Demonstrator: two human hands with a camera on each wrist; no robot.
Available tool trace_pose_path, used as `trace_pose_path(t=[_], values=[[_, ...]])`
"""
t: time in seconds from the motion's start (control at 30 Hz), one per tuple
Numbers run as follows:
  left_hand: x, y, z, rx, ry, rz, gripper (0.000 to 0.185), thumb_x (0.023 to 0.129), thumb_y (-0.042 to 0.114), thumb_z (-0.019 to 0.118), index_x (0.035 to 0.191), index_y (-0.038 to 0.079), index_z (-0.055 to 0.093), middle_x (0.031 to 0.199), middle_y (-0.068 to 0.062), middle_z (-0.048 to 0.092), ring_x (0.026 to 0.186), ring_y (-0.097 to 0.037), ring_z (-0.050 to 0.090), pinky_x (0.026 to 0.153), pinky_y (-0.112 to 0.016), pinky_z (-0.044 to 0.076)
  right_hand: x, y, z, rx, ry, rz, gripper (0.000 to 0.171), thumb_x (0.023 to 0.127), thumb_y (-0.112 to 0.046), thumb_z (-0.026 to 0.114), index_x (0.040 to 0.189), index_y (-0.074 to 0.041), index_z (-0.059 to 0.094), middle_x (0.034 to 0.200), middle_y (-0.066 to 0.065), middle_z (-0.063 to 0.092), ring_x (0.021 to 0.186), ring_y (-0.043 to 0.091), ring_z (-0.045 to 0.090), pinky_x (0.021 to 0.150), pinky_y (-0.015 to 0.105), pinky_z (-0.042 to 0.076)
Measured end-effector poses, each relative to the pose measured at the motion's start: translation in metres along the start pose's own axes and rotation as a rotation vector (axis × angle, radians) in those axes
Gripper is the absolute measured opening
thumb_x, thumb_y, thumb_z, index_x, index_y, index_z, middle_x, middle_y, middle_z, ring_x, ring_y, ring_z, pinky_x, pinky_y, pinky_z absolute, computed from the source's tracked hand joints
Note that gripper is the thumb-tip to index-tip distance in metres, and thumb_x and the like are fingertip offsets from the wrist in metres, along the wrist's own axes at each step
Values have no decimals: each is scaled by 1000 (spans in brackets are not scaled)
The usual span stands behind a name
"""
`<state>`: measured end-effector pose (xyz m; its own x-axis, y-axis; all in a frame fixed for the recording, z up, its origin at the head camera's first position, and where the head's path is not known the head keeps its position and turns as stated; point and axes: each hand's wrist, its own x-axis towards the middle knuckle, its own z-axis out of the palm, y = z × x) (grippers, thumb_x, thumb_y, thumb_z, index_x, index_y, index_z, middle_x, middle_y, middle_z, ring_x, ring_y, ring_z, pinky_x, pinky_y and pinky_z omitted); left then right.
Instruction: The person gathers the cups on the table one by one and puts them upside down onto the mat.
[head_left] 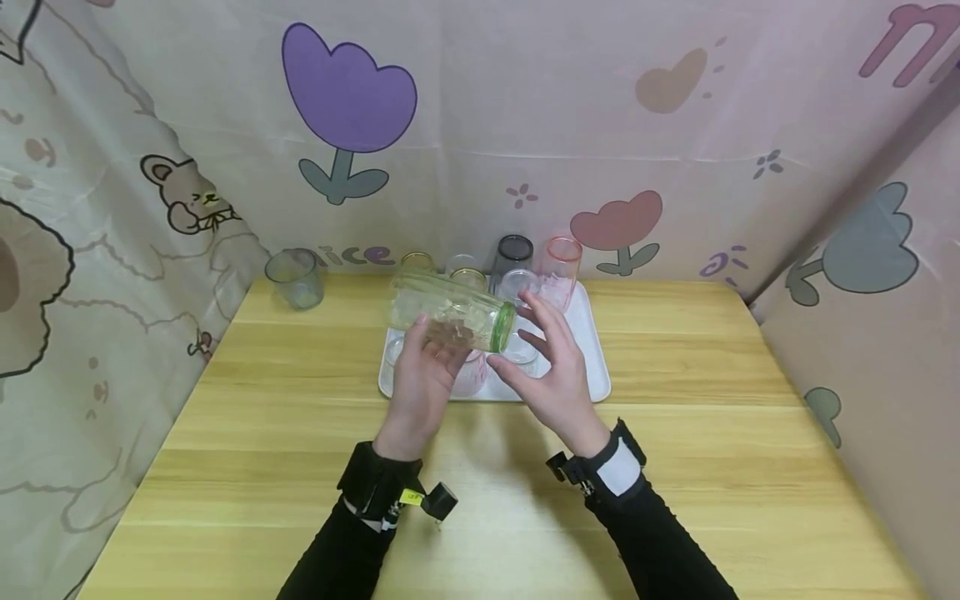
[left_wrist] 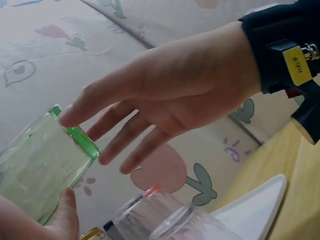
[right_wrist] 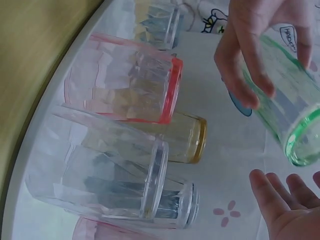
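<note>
A clear green-tinted drinking glass (head_left: 450,304) lies nearly sideways in the air over the tray, its thick green end towards the right. My left hand (head_left: 423,375) grips it from below, thumb on the near side and fingers curled around it in the right wrist view. My right hand (head_left: 551,375) is beside the green end with fingers spread and slightly bent, the fingertips close to that end and holding nothing. Below and behind stand several glasses on a white tray (head_left: 596,358), among them a red-rimmed glass (right_wrist: 125,80) and a clear glass (right_wrist: 100,165).
A greyish glass (head_left: 295,282) stands alone at the table's back left corner. On the tray are also a dark-rimmed glass (head_left: 514,252) and an amber-rimmed glass (right_wrist: 187,137). The wooden table (head_left: 675,433) meets printed cloth walls (head_left: 487,100) at the back and sides.
</note>
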<state>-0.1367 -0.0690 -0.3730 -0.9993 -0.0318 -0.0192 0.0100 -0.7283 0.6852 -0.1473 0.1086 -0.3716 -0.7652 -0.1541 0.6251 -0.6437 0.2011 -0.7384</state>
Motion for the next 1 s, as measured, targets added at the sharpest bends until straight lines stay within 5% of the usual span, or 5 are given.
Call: trace_pose_path(t=[0.3, 0.67, 1.0], values=[[-1, -9, 4, 19, -38, -14, 28, 109, 34, 48, 122, 10, 54, 115, -6, 60, 99, -15, 66, 90, -24, 59, -3, 0, 1, -24, 25, -73, 84, 77, 8, 87, 151, -1, 49, 151, 16, 51, 137, 32, 52, 101, 35, 56], [-1, -9, 5, 28, -67, -23, 30, 107, 36, 55, 124, 11, 56, 115, -6, 66, 100, -16, 69, 92, -25, 59, -4, -1, -3, 47, 65, -98, 78, 74, 16, 85, 144, 4, 54, 145, 21, 54, 133, 27, 55, 99, 35, 57], [2, 4, -4, 128, -66, 53, 27, 109, 30, 50, 119, 5, 56, 120, -9, 61, 109, -24, 66, 99, -33, 57, 5, -6, -24, 115, 168, -151, 73, 66, 27, 79, 135, 16, 55, 137, 19, 56, 127, 28, 60, 95, 34, 59]])
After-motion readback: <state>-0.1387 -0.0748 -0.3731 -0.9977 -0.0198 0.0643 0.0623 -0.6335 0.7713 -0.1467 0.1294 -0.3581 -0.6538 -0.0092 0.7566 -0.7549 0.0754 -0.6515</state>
